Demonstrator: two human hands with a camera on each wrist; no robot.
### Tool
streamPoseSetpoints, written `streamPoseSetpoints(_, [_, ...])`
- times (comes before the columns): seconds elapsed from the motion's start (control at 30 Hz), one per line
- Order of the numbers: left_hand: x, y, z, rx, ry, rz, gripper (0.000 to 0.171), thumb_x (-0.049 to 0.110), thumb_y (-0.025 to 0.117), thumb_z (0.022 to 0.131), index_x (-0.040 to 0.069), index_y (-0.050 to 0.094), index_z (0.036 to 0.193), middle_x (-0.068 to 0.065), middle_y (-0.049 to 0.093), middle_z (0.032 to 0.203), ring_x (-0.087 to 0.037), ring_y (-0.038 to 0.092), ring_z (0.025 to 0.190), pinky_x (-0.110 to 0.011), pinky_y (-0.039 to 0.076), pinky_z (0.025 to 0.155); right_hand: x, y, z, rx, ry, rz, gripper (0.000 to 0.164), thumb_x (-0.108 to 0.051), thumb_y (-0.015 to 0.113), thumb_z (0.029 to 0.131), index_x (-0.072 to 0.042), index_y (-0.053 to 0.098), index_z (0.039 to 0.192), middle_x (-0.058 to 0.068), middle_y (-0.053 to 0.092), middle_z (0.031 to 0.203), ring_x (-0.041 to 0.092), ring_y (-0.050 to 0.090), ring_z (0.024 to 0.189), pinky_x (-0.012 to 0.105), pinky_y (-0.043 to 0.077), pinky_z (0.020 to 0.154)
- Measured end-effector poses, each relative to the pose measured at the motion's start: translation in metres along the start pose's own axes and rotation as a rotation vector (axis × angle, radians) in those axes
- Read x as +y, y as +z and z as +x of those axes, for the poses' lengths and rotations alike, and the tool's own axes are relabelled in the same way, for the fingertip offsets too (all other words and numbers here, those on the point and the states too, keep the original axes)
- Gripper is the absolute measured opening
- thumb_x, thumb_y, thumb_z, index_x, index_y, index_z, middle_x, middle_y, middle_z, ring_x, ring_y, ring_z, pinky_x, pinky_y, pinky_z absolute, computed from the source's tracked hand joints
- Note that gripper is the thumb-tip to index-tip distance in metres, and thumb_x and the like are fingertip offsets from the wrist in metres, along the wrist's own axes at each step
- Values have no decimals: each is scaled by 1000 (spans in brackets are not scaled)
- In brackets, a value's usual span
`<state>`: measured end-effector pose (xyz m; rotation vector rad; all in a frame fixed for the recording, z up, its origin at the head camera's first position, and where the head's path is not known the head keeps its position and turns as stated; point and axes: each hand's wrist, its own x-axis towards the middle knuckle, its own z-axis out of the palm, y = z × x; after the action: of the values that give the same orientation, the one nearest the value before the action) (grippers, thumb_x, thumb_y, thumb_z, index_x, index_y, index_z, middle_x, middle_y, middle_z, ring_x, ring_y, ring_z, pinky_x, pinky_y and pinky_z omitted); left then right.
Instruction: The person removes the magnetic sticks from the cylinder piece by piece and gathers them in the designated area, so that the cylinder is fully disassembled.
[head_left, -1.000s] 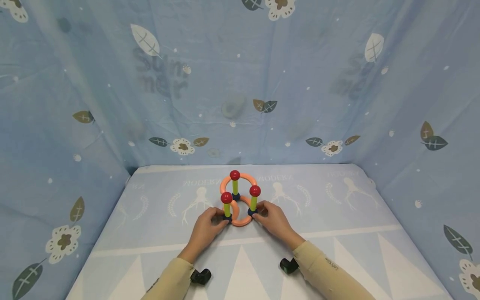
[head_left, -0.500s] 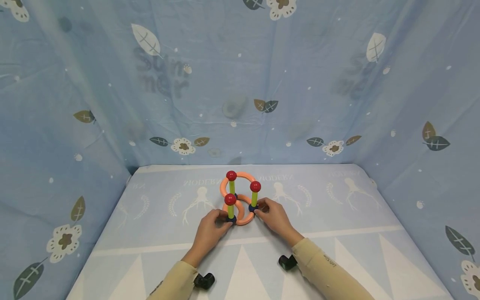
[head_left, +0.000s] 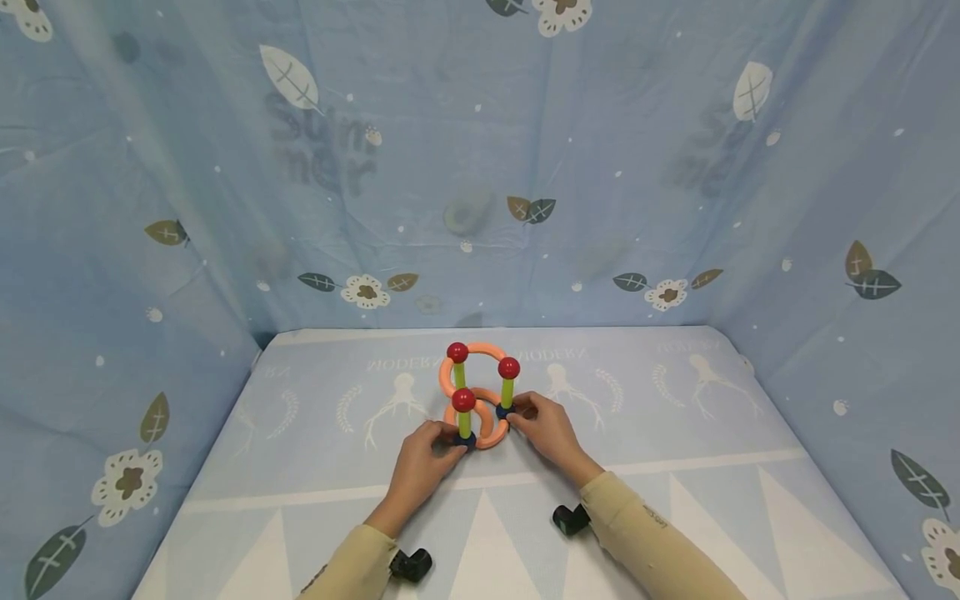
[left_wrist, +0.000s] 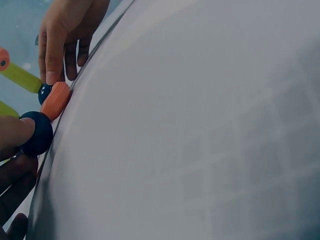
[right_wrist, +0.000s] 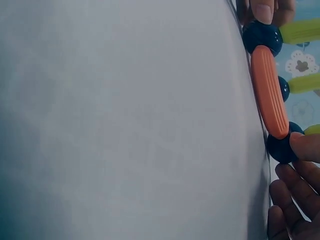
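A toy frame of balls and rods stands on the table in the head view. Three yellow-green rods [head_left: 507, 392] rise upright from dark blue balls, each topped by a red ball [head_left: 464, 400]. Orange curved pieces [head_left: 483, 348] lie around and between their bases. My left hand [head_left: 420, 462] pinches the front dark blue ball [left_wrist: 39, 134] between thumb and fingers. On the other side my right hand [head_left: 551, 433] pinches the right dark blue ball [right_wrist: 282, 150]. An orange curved piece [right_wrist: 270, 92] spans these two balls in the right wrist view. The rear blue ball is hidden in the head view.
A pale patterned cloth covers the table [head_left: 675, 417]. Blue printed curtains [head_left: 480, 167] enclose it at the back and both sides. Black wrist cameras [head_left: 411, 565] stick out from both sleeves, low over the table.
The frame has turned counterclockwise seen from above. Its front post shifted right, the right post went slightly back, and the rear post moved left. Both hands moved along with it.
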<state>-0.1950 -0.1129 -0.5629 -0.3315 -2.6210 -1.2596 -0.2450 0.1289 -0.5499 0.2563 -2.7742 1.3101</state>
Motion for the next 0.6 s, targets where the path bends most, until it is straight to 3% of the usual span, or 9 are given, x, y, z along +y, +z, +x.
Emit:
streamPoseSetpoints(0.33, [7,6,-3,-2,-41,17,26,20,86,84,16,72,105,9,64,89,-8,60,83,-32,53,77,1,3,9,1,7,2,31,-22,77,93,-9,72,120,2,73,106,15,66,92,36,56,82])
streamPoseSetpoints(0.6, [15,8,-5,-9,-55,-26,24,18,85,85,15,71,104,10,64,84,-7,58,78,-29,52,73,3,5,16,10,27,3,28,-22,77,93,-11,73,118,0,73,103,16,67,93,38,56,84])
